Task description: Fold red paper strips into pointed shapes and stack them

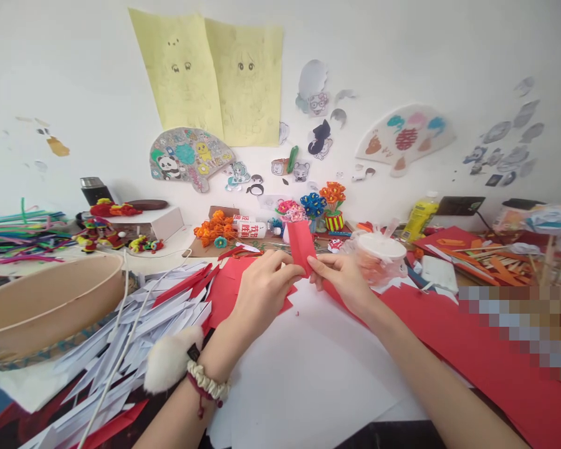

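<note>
My left hand (262, 290) and my right hand (343, 280) both pinch the lower end of a small folded red paper piece (302, 243), held upright above the desk. My fingers are closed on its bottom edge from both sides. Under my hands lie a white paper sheet (308, 374) and red paper sheets (453, 337). My left wrist wears a beaded bracelet and a white fluffy pompom (171, 358).
A pile of folded white and red paper strips (144, 330) lies at left beside a tan bowl (47, 299). A white cable (121, 349) crosses the strips. A white-lidded plastic cup (378, 252), glue bottles, pipe-cleaner flowers (330, 199), wooden sticks (509, 265) and pipe cleaners (19, 234) crowd the back.
</note>
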Available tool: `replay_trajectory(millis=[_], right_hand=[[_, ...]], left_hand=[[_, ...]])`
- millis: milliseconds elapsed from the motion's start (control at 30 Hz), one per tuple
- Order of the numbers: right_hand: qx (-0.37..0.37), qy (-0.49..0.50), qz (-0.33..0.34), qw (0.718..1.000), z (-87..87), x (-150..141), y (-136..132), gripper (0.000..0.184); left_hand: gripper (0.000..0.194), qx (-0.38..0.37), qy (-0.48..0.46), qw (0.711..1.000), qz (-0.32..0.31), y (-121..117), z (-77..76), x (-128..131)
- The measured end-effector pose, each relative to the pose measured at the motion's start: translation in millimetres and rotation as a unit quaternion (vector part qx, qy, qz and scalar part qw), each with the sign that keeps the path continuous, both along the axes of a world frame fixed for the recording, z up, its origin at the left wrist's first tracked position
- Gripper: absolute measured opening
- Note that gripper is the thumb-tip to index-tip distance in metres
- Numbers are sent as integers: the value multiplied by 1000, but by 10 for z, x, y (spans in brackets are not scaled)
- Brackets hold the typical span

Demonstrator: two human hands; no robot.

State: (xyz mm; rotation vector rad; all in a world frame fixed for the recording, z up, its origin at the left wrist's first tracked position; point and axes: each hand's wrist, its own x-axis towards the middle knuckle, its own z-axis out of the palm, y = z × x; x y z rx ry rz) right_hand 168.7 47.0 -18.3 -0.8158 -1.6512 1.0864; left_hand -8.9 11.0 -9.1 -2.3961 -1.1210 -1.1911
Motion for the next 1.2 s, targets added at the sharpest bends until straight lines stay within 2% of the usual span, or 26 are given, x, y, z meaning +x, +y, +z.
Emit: replay_trajectory(millis=[100, 200, 300, 400, 533, 600, 667, 800, 1200], right_hand=[[-1, -4, 0, 1000, 23, -24, -25, 40], [-8, -3, 12, 1000, 37, -51, -42, 40], [-18, 8, 17, 1000, 41, -70, -52, 38], [-36, 29, 17, 999, 37, -81, -62, 35], [-43, 55, 38, 997, 18, -94, -74, 32], [-41, 62, 51, 996, 7, -103, -80, 33], [-44, 63, 59, 995, -1, -112, -86, 34], [-48, 64, 61, 995, 0, -126, -101, 31], [-55, 56, 44, 996, 11, -120, -116, 29]], left_hand=[[19, 13, 35, 999, 21, 1, 36, -33], [16, -17, 16, 999, 37, -7, 61, -41], [12, -63, -42, 996, 43, -16, 70, -16], [12, -104, -113, 988, 15, -25, 85, 18], [30, -142, -228, 963, 15, -17, 104, 32], [23, -183, -253, 950, 11, -3, 101, 29], [13, -223, -256, 941, 1, 9, 89, 29], [23, -261, -281, 923, 13, 9, 73, 41], [22, -276, -297, 914, 7, -5, 81, 66]])
